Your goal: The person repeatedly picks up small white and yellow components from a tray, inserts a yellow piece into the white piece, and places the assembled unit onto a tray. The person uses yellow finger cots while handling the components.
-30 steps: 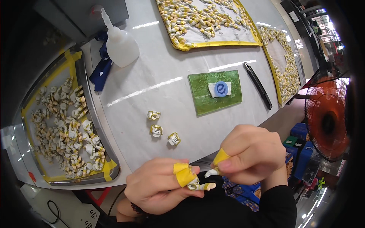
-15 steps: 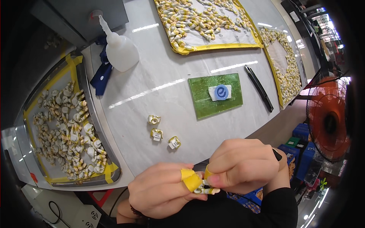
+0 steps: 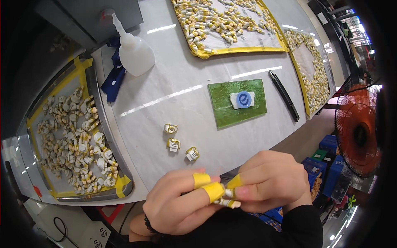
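Just off the table's near edge, my left hand (image 3: 175, 202), with yellow tape round two fingertips, grips a small white-and-gold painted figurine part (image 3: 227, 202) with a peach-coloured tip. My right hand (image 3: 271, 182) meets it there, thumb and taped forefinger pinched on the same part's upper side. The fingers cover much of the piece, so its full shape is hidden. Beyond my left hand on the table lie three loose white pieces with gold edging: one piece (image 3: 170, 128) farther off, a second (image 3: 173, 144) below it, a third (image 3: 192, 154) closest to my hands.
A green board (image 3: 221, 118) carries a white pad topped by a round blue piece (image 3: 245, 99). Right of it lies a slim black tool (image 3: 284, 96). A white squeeze bottle (image 3: 136, 58) stands far left. Yellow-edged trays (image 3: 231, 51) of small parts surround the table; an orange fan (image 3: 359, 128) stands right.
My hands have shifted slightly and turned a little around the figurine part, still together. The whole table view has slid slightly to the right. The loose pieces lie as before.
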A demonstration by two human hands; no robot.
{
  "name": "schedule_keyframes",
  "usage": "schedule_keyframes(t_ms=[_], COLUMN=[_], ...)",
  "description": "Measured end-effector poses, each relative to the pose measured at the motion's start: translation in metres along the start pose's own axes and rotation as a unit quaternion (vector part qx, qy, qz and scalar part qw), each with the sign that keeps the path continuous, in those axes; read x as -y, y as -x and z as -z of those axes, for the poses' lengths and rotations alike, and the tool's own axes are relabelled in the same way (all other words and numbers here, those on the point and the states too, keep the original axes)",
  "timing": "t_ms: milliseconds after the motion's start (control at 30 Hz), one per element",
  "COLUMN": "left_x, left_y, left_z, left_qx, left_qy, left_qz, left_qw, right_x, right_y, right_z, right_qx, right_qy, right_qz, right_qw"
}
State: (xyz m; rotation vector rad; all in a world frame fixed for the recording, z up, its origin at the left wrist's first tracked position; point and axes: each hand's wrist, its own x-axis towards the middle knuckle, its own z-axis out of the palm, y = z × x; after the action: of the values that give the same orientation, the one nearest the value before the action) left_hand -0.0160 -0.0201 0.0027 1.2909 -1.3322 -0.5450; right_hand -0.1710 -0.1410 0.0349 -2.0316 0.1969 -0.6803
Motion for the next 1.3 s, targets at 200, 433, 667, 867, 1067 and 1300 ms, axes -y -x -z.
schedule_keyframes(t_ms=[200, 433, 667, 867, 1067, 1300], left_x=[-0.004, 0.004, 0.001, -0.031, -0.034, -0.044], left_y=[0.007, 0.008, 0.008, -0.001, 0.001, -0.011], left_z=[0.003, 0.005, 0.010, 0.051, 0.096, 0.032], left_qx=[-0.007, 0.060, 0.112, 0.130, -0.116, 0.119], left_qy=[0.242, 0.320, 0.293, -0.055, -0.554, -0.425], left_qz=[0.213, 0.236, 0.251, 0.093, 0.195, 0.147], left_qw=[0.947, 0.916, 0.916, 0.986, 0.801, 0.885], right_x=[-0.006, -0.010, -0.007, -0.005, 0.001, -0.028], right_y=[-0.011, -0.019, -0.020, -0.008, 0.009, -0.035], right_z=[0.009, 0.011, 0.005, 0.009, 0.057, 0.101], right_qx=[0.015, 0.090, 0.116, 0.113, -0.100, 0.013], right_qy=[-0.108, -0.082, -0.043, -0.036, 0.205, 0.375], right_qz=[-0.042, -0.051, -0.011, 0.002, -0.110, -0.098], right_qw=[0.993, 0.991, 0.992, 0.993, 0.967, 0.922])
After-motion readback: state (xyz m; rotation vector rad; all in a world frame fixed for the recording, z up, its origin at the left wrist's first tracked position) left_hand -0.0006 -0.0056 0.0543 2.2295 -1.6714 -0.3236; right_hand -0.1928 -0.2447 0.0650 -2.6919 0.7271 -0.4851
